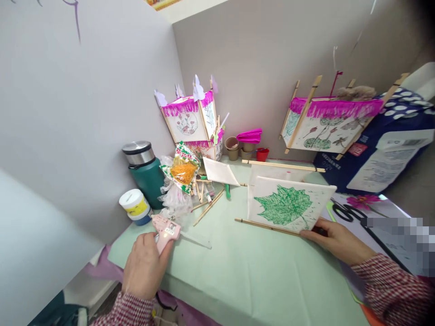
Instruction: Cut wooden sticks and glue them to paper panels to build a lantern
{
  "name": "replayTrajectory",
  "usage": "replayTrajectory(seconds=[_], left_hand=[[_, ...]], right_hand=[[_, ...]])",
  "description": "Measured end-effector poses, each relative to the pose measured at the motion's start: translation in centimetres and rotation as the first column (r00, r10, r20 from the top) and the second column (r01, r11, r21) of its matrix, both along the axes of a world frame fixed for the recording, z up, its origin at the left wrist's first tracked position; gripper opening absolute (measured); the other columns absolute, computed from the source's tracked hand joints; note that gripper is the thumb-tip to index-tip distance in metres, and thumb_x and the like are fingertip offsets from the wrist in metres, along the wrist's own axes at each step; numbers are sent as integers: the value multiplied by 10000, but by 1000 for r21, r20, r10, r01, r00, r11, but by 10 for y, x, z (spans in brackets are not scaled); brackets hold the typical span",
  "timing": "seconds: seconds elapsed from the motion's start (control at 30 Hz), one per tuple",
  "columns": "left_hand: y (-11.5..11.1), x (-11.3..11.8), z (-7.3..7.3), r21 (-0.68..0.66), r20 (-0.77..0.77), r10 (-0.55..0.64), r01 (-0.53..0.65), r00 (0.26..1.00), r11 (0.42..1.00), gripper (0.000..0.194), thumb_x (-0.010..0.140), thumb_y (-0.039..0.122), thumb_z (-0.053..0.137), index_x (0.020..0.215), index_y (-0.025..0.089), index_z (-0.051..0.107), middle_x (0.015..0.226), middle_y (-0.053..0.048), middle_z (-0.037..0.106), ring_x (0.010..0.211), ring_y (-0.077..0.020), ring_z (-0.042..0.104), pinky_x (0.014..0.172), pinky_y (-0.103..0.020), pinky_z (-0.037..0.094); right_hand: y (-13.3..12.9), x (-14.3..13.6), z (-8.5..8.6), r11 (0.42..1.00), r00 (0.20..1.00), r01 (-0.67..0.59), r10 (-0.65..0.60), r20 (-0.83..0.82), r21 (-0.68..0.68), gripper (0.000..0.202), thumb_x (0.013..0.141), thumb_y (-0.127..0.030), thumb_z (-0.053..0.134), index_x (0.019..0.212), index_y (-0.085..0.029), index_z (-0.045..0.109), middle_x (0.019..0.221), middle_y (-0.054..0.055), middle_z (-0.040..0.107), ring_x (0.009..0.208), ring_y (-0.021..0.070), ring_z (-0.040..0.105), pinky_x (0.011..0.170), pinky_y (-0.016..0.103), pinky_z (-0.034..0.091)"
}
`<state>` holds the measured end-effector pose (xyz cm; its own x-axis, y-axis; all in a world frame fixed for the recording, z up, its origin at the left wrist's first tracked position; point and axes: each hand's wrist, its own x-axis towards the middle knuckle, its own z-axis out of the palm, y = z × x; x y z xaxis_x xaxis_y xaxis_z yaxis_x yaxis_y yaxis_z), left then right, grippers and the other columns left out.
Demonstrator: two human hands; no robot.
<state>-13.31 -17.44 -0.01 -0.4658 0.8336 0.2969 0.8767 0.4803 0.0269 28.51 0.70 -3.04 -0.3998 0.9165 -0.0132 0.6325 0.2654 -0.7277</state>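
My left hand (144, 260) is closed around a pink hot glue gun (167, 230), low at the left front of the table. A clear glue stick (195, 239) juts out from the gun toward the right. My right hand (336, 240) pinches the lower right corner of a white lantern panel (253, 203) printed with a green maple leaf (285, 204). The panel stands tilted on the table, with a wooden stick (268, 225) along its bottom and another stick (282, 166) behind its top. Left of it lies a smaller white panel (220, 172).
Finished lanterns with pink fringe stand at the back left (185, 124) and hang at the right (335, 127). A green thermos (147, 179), a white tub (136, 206), a snack bag (183, 170) and loose sticks (209, 208) crowd the left. Black scissors (346, 213) lie at the right.
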Motion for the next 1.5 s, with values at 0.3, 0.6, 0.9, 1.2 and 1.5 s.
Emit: replayTrajectory(seconds=[0.3, 0.6, 0.9, 1.2, 1.5], left_hand=[[-9, 21, 10, 29, 164, -56, 52, 985, 998, 380, 862, 415, 353, 1138, 159, 403, 1035, -97, 593, 888, -234, 598, 694, -328, 446], [-12, 13, 15, -66, 179, 8, 4, 984, 998, 498, 805, 611, 324, 920, 177, 540, 954, -85, 586, 817, -238, 596, 656, -333, 440], [-2, 2, 9, -36, 192, 32, -26, 981, 999, 572, 845, 541, 303, 1258, 160, 409, 1001, -90, 566, 888, -230, 577, 678, -313, 444], [-1, 9, 6, 12, 186, 54, -57, 981, 998, 606, 827, 561, 324, 1255, 140, 410, 1021, -113, 556, 876, -247, 585, 682, -328, 455], [5, -1, 14, -63, 287, 9, 10, 958, 998, 658, 785, 608, 360, 1283, 178, 381, 1081, -118, 569, 965, -275, 571, 754, -354, 438]], right_hand=[[4, 3, -7, 1000, 999, 22, -23, 28, 16, 385, 708, -475, 589, 972, -212, 686, 1056, 58, 666, 1016, 280, 582, 927, 371, 447], [4, 2, -6, 1000, 1000, 17, -17, 2, 14, 385, 701, -476, 599, 981, -228, 687, 1116, 69, 638, 1051, 293, 567, 979, 393, 409], [7, 7, -12, 999, 1000, 20, -20, 0, -24, 424, 704, -502, 590, 1034, -250, 676, 1155, 51, 618, 1088, 285, 545, 999, 382, 390], [5, 1, -7, 999, 1000, 27, -27, -8, 35, 370, 676, -463, 617, 956, -235, 697, 1107, 61, 644, 1076, 299, 551, 991, 383, 395], [4, 2, -4, 1000, 1000, 15, -15, 13, 17, 374, 704, -469, 594, 968, -222, 689, 1090, 72, 651, 1031, 286, 580, 956, 369, 432]])
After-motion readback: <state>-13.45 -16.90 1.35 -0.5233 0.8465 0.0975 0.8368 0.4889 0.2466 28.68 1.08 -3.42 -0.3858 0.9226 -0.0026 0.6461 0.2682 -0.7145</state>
